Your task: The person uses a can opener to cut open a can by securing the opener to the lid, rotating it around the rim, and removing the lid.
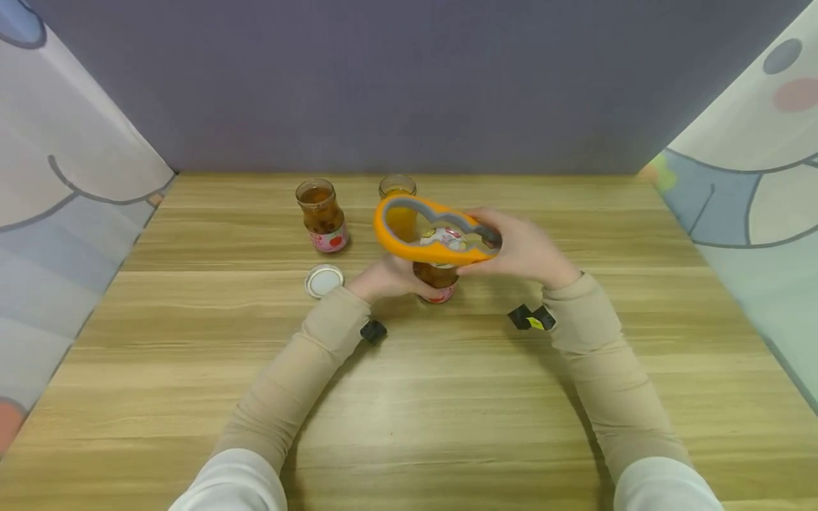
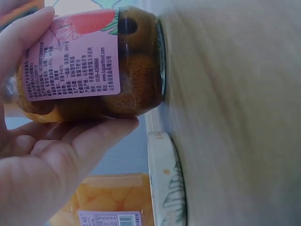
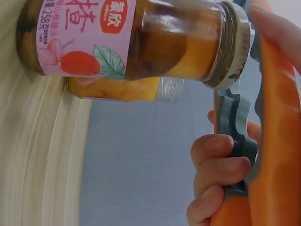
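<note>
My left hand (image 1: 391,277) grips a glass jar (image 1: 441,292) of brown fruit with a pink label, which stands upright on the table. A white printed lid (image 3: 239,47) is on this jar. In my right hand (image 1: 527,248) is an orange and grey jar opener (image 1: 409,248), held by one end between thumb and fingers. The opener's grey scalloped loop lies over the lid in the head view. From the right wrist view, its grey inner edge (image 3: 235,117) sits right at the lid's top.
Behind to the left stands a lidless jar (image 1: 329,238) of brown fruit. A jar of yellow fruit (image 1: 401,221) with an open mouth is behind the opener. One loose white lid (image 1: 324,282) lies flat left of my left hand. A grey wall (image 1: 409,85) closes the table's back.
</note>
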`<state>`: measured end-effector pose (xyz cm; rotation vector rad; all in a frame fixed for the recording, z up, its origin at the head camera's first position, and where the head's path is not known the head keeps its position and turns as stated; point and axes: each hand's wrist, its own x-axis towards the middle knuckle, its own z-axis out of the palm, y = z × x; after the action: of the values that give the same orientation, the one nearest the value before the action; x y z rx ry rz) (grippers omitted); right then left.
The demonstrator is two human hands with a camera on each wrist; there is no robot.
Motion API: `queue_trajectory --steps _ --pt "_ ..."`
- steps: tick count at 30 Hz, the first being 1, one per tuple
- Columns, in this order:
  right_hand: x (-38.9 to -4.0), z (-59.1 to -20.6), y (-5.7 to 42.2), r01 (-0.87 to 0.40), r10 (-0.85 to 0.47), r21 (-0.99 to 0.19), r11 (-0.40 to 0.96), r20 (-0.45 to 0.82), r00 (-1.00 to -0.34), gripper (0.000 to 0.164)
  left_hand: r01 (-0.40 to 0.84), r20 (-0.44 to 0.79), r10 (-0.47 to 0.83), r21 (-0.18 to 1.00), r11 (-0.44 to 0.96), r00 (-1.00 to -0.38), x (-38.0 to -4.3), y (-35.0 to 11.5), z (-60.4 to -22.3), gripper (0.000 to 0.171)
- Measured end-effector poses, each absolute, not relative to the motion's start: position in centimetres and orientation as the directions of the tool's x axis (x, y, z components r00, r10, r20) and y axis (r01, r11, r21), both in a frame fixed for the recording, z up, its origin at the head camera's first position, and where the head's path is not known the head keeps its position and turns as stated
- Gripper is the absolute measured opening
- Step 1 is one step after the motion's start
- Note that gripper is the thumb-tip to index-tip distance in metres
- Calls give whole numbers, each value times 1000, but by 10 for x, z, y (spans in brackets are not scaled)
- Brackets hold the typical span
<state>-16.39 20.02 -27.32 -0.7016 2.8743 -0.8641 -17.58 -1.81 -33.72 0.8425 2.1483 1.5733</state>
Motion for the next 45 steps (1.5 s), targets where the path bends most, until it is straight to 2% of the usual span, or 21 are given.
queue_trajectory --steps 10,14,19,32,40,45 --pt "-161 -270 199 -443 -485 -461 769 31 -874 86 265 9 656 919 293 -755 -176 -17 -337 73" --pt "-163 -271 201 -466 -508 -421 778 15 -861 78 244 -14 646 919 309 -763 -175 -17 -337 73" --pt "-165 -269 203 -460 -530 -443 769 -41 -847 64 244 -31 643 910 334 -765 -176 -17 -337 72" --pt "-172 -258 200 -367 -550 -588 721 -163 -819 64 252 -31 619 897 363 -784 -175 -16 -335 68" --pt "-175 -253 197 -311 -527 -583 751 -245 -814 66 251 -21 626 905 343 -779 -175 -17 -335 66" --pt "-177 -249 194 -292 -499 -533 794 -296 -815 71 234 -31 624 912 338 -781 -174 -18 -336 67"
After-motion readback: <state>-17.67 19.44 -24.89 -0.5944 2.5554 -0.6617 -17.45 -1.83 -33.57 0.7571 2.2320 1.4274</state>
